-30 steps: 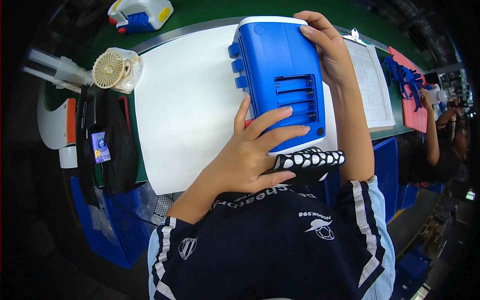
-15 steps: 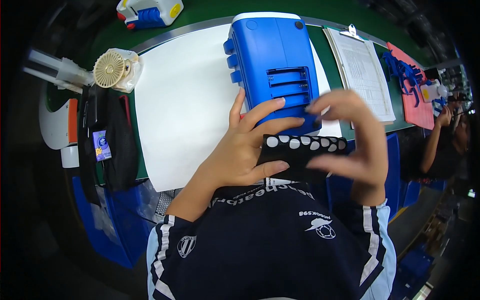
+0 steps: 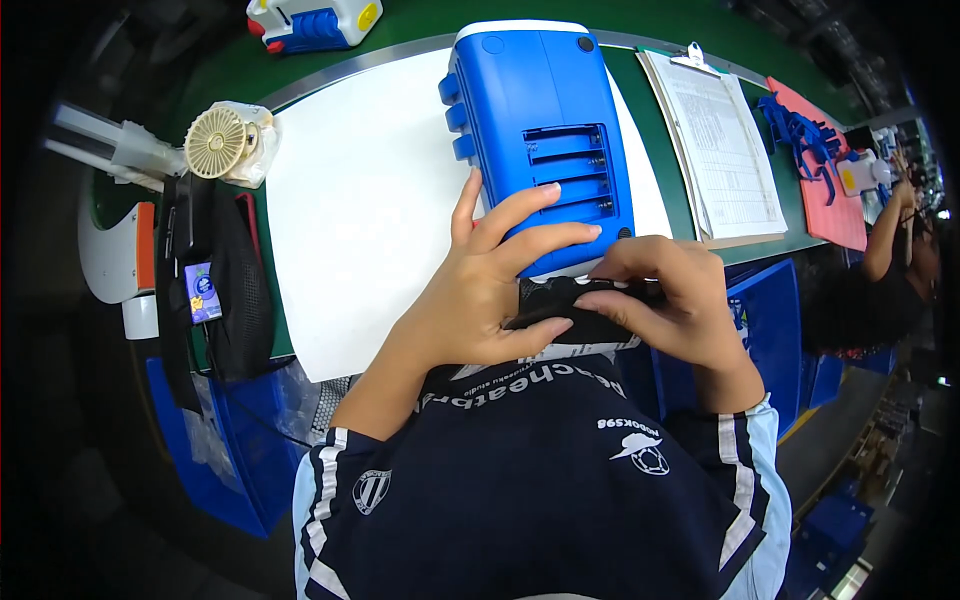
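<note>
A blue plastic case [image 3: 545, 90] with a white edge lies on a white sheet, its battery compartment [image 3: 570, 175] uncovered and showing bare contacts. Dark round pads sit at two of its right corners. My left hand [image 3: 470, 280] rests its fingertips on the case beside the compartment, while its thumb holds a black sheet of round stick-on pads [image 3: 535, 298] against the near end. With thumb and forefinger closed, my right hand [image 3: 665, 300] pinches at that sheet's upper edge; its fingers hide most of the sheet and whatever small piece lies between them.
Right of the case lies a clipboard [image 3: 725, 150] with papers, then a pink mat [image 3: 840, 210] with blue plastic parts [image 3: 805, 140]. At left stand a small fan [image 3: 215, 142] and a black bag [image 3: 235, 270]. Another white-and-blue case [image 3: 315, 25] sits beyond; a co-worker's arm [image 3: 885, 235] shows far right.
My right hand has moved from the case's near right corner down to the black sheet and closed its fingers there. The sheet has bent, and its white dots are mostly covered now.
</note>
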{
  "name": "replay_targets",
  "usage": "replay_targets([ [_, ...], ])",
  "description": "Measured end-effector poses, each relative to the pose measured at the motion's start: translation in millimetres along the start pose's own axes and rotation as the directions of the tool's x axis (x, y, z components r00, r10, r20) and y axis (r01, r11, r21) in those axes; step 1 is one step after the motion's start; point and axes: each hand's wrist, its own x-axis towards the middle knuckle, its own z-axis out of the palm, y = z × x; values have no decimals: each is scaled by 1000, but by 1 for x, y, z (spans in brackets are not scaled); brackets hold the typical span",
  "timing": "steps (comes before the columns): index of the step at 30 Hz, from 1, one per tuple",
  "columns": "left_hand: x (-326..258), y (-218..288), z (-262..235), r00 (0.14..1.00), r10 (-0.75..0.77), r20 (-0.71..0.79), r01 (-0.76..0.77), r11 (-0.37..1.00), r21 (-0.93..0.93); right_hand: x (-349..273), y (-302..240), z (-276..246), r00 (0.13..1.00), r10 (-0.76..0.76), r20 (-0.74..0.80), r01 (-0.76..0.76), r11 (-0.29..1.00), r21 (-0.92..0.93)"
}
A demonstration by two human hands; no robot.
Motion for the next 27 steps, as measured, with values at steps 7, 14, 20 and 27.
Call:
replay_targets([
  [7, 0, 1, -1, 998, 63, -2, -63, 998, 10, 2, -1, -3, 998, -47, 45, 51, 996, -76],
  [14, 2, 6, -6, 999, 13, 36, -12, 1000, -24, 15, -1, -20, 967, -253, -23, 232, 918, -320],
  [20, 1, 5, -7, 997, 11, 80, -9, 1000, -28, 69, 43, -34, 943, -200, -265, 142, 965, -221],
  [27, 2, 5, -7, 997, -20, 72, 25, 997, -74, 137, 47, -16, 995, 68, -75, -62, 995, 74],
])
